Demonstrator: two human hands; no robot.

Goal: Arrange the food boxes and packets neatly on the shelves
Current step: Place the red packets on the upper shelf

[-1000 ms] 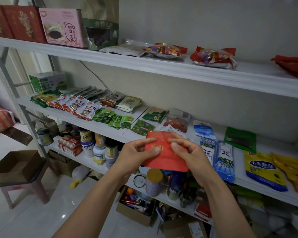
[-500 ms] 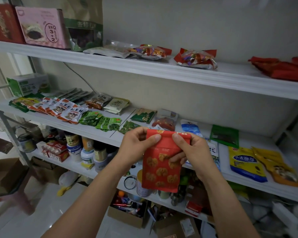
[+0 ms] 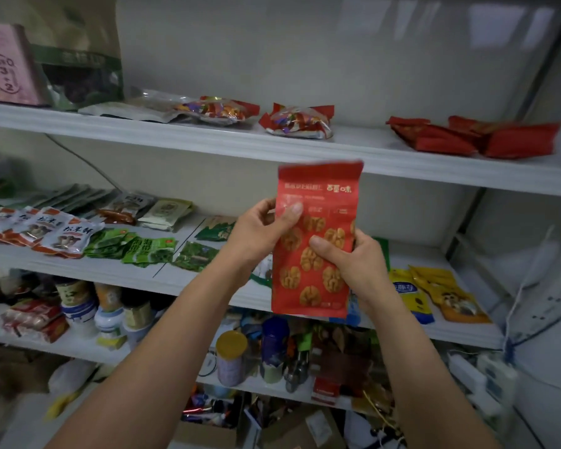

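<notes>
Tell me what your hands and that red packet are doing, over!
Left hand, right hand: both gripping red walnut-print plastic packet, upright. Held before white middle shelf. Nothing blocking in front.

pink box cropped left, packet's print blurred

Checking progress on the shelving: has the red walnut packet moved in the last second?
Yes. The red walnut packet rose from the front edge of the middle shelf until its top reaches the front edge of the top shelf.

Upright red walnut packet, hand-held
</notes>
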